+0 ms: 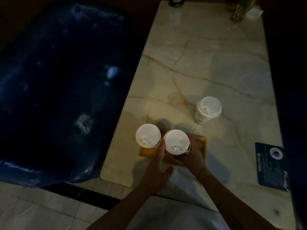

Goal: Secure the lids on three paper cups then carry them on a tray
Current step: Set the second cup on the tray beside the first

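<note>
Three paper cups with white lids stand on a marble table. The left cup (148,135) and the middle cup (176,141) are over a small wooden tray (200,143) near the table's front edge. Both hands wrap the middle cup: my left hand (157,170) on its left side, my right hand (192,157) on its right side. The third cup (209,109) stands alone on the table, beyond and to the right of the tray. Whether the middle cup rests on the tray or is held just above it is hidden by my hands.
The marble table (207,63) runs away from me. A dark blue padded seat (58,88) lies to the left. A dark printed card (269,166) sits at the right front. A glass bottle (239,9) and a dark object (176,1) stand at the far end.
</note>
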A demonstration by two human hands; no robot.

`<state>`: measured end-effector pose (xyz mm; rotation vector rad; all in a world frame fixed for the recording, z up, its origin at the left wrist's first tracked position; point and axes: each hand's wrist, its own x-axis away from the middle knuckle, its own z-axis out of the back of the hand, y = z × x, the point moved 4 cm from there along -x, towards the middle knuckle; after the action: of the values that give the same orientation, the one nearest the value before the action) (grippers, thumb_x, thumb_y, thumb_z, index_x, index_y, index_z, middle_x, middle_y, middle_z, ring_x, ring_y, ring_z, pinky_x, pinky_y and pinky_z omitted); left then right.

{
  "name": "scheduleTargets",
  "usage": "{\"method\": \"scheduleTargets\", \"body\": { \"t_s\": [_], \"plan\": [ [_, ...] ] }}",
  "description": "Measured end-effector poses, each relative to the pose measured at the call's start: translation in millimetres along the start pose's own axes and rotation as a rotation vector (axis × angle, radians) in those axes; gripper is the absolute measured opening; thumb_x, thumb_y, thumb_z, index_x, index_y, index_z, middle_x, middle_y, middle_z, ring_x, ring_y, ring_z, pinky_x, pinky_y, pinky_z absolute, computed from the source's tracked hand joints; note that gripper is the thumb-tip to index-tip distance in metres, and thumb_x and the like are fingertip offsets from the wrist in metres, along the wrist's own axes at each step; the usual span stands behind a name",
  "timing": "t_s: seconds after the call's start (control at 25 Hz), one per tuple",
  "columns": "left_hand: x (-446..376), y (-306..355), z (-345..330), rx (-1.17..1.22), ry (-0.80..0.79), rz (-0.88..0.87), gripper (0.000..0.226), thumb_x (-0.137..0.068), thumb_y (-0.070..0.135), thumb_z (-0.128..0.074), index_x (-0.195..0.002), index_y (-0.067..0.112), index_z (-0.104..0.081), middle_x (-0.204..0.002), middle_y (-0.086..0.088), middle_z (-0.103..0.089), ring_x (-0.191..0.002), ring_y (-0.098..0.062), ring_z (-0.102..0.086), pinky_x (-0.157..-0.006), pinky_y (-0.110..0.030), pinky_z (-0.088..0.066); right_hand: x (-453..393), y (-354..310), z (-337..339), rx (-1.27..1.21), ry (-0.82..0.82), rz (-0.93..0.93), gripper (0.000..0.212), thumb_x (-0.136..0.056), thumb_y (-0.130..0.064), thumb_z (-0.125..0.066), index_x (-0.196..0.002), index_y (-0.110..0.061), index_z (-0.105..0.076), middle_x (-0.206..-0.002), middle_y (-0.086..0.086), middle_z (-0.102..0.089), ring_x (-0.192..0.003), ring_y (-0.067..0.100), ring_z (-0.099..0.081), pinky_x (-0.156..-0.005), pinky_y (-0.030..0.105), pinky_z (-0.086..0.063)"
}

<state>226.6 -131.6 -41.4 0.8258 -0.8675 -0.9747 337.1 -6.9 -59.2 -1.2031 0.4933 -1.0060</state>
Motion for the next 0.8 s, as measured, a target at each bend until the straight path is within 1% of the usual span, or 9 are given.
{"method": "scheduleTargets", "body": {
  "t_s": [0.08,0.16,0.4,0.48,0.52,0.6,0.64,0.72,0.8],
  "plan": [
    [-1,-2,2,0.007,0.008,-0.011,0.089,-0.086,0.02,-0.061,-0.154,0.023,-0.003,-0.166,0.003,-0.007,-0.153,-0.021,-0.02,-0.12,-0.053,-0.03,1,-2,-1,0.002,-0.01,0.012,0.078,-0.062,-0.011,-0.092,-0.125,-0.028,-0.048,-0.125,-0.007,-0.057,-0.118,0.012,-0.055,-0.101,0.021,-0.043],
    [-2,-4,2,0.015,0.014,-0.019,0.088,-0.087,0.02,-0.061,-0.154,0.022,-0.004,-0.166,0.003,-0.007,-0.153,-0.02,-0.02,-0.12,-0.053,-0.03,0,-1,-1,0.002,-0.022,0.008,0.08,-0.063,-0.012,-0.091,-0.127,-0.027,-0.046,-0.127,-0.005,-0.056,-0.12,0.016,-0.054,-0.103,0.031,-0.043],
    [1,-6,1,0.106,0.032,-0.006,0.088,-0.086,0.019,-0.064,-0.152,0.028,-0.006,-0.163,0.009,-0.018,-0.148,-0.014,-0.032,-0.119,-0.046,-0.036,-1,1,-3,-0.023,-0.035,0.003,0.082,-0.062,-0.008,-0.091,-0.13,-0.019,-0.047,-0.129,0.0,-0.057,-0.121,0.019,-0.056,-0.106,0.037,-0.045],
    [3,-2,3,0.157,0.044,0.002,0.088,-0.085,0.021,-0.064,-0.153,0.025,-0.008,-0.161,0.01,-0.022,-0.146,-0.011,-0.035,-0.118,-0.039,-0.038,2,-4,-3,-0.076,-0.052,-0.014,0.087,-0.059,-0.013,-0.094,-0.133,-0.016,-0.048,-0.13,0.0,-0.058,-0.121,0.015,-0.056,-0.108,0.035,-0.045],
    [7,1,4,0.184,0.056,0.01,0.087,-0.085,0.022,-0.064,-0.153,0.024,-0.009,-0.16,0.014,-0.024,-0.145,-0.008,-0.036,-0.117,-0.033,-0.039,4,-8,-3,-0.104,-0.056,-0.019,0.09,-0.057,-0.021,-0.095,-0.133,-0.017,-0.048,-0.13,-0.002,-0.059,-0.121,0.011,-0.057,-0.108,0.032,-0.045],
    [19,3,8,0.218,0.094,0.028,0.084,-0.084,0.029,-0.066,-0.152,0.027,-0.017,-0.154,0.027,-0.031,-0.141,-0.001,-0.039,-0.11,-0.024,-0.044,11,-14,1,-0.122,-0.06,-0.019,0.09,-0.053,-0.043,-0.092,-0.13,-0.027,-0.05,-0.128,-0.012,-0.059,-0.118,-0.001,-0.057,-0.105,0.02,-0.044],
    [28,3,11,0.212,0.115,0.043,0.078,-0.084,0.034,-0.067,-0.15,0.03,-0.025,-0.149,0.028,-0.038,-0.136,0.002,-0.044,-0.106,-0.023,-0.047,16,-15,4,-0.113,-0.066,-0.013,0.084,-0.054,-0.049,-0.09,-0.127,-0.032,-0.051,-0.126,-0.017,-0.059,-0.116,-0.007,-0.057,-0.102,0.014,-0.044],
    [43,6,19,0.117,0.134,0.057,0.059,-0.085,0.046,-0.064,-0.139,0.037,-0.042,-0.135,0.021,-0.055,-0.122,0.002,-0.055,-0.099,-0.031,-0.052,27,-9,18,-0.035,-0.071,-0.038,0.066,-0.065,-0.046,-0.086,-0.122,-0.038,-0.055,-0.122,-0.022,-0.06,-0.112,-0.012,-0.059,-0.091,0.004,-0.043],
    [47,16,34,-0.075,0.103,-0.003,0.039,-0.088,0.055,-0.055,-0.125,0.043,-0.053,-0.122,0.022,-0.061,-0.113,0.004,-0.059,-0.094,-0.034,-0.053,37,5,37,0.169,-0.085,-0.122,0.051,-0.079,-0.033,-0.079,-0.125,-0.03,-0.057,-0.123,-0.008,-0.065,-0.112,0.003,-0.063,-0.084,0.011,-0.042]
  ]
}}
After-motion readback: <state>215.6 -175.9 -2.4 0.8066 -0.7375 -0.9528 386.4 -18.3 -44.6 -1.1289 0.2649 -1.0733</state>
